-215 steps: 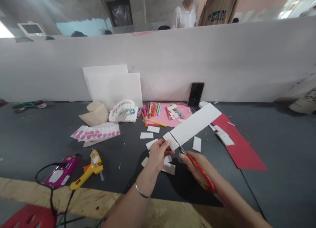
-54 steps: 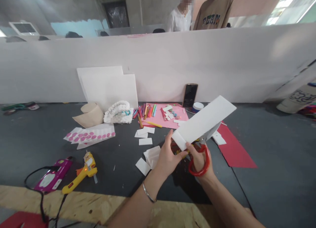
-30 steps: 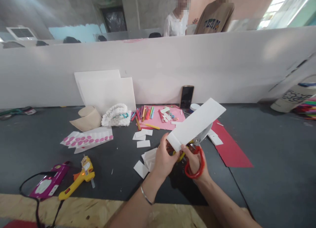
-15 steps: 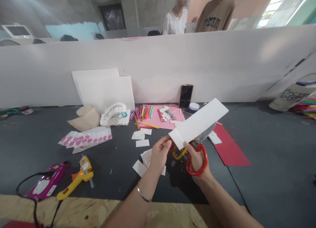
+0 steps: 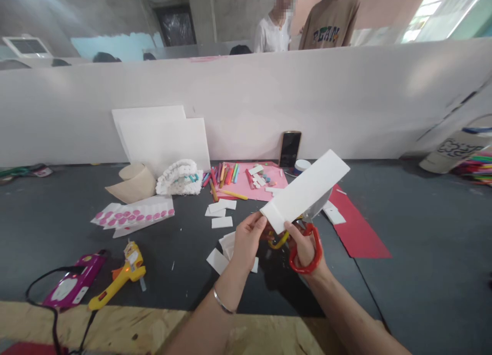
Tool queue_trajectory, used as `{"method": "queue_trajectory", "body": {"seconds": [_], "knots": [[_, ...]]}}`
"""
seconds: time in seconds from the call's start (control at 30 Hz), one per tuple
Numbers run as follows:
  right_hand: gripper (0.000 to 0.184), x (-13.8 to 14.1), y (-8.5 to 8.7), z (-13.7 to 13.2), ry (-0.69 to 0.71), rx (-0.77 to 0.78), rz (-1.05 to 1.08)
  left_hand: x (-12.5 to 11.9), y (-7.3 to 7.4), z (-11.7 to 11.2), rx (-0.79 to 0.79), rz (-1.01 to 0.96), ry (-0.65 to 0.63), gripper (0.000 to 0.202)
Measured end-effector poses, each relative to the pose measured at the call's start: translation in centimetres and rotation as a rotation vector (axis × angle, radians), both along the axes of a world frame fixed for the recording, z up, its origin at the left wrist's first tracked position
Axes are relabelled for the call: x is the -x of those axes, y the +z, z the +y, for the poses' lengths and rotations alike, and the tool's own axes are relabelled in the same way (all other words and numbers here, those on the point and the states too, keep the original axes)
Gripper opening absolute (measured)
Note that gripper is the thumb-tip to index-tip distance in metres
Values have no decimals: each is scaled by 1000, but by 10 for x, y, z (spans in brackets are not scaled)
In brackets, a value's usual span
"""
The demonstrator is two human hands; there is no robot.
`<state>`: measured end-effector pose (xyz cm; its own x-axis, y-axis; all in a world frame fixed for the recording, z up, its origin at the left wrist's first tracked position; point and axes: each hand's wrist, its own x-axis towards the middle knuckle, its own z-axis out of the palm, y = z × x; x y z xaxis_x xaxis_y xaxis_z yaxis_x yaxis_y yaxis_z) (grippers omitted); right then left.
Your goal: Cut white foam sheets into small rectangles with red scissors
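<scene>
A long white foam-board strip [image 5: 309, 188] is held up at a slant above the dark tabletop. My left hand [image 5: 246, 240] pinches its near left corner between thumb and fingers. A smaller white piece [image 5: 272, 217] lies across that near end, or a crease marks it; I cannot tell which. My right hand [image 5: 305, 248] has the scissors [image 5: 318, 253] hooked on it by their red handle, and its thumb presses the strip's near edge. The scissor blades are partly hidden behind the strip. Below my left hand lie several white offcuts [image 5: 217, 261].
A yellow glue gun [image 5: 123, 278] and a purple corded device [image 5: 77, 283] lie at left. Further back are markers [image 5: 226, 174] on pink paper [image 5: 246, 188], a tape roll [image 5: 132, 183], white boards [image 5: 165, 139] and a phone [image 5: 290, 149]. Red paper [image 5: 359, 232] lies right.
The strip has shifted slightly left and tilted a little in my hands. Both hands keep their hold. The person in brown behind the partition has moved slightly left.
</scene>
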<state>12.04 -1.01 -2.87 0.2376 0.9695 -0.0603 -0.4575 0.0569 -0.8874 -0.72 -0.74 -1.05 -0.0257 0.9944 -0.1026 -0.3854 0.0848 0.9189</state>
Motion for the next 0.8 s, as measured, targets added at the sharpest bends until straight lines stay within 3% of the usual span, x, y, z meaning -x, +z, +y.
{"method": "queue_trajectory", "body": {"seconds": [0.13,0.33,0.47,0.8], "knots": [[46,0,-5,1,36,-31,-6,4,5,1,-36,44,79,72],[47,3,-8,1,34,-63,-33,2,5,2,-26,53,158,48],[43,3,-6,0,38,-85,-50,2,2,4,10,11,197,45],[38,-6,-8,5,-48,51,-56,4,-3,7,34,13,153,39]]}}
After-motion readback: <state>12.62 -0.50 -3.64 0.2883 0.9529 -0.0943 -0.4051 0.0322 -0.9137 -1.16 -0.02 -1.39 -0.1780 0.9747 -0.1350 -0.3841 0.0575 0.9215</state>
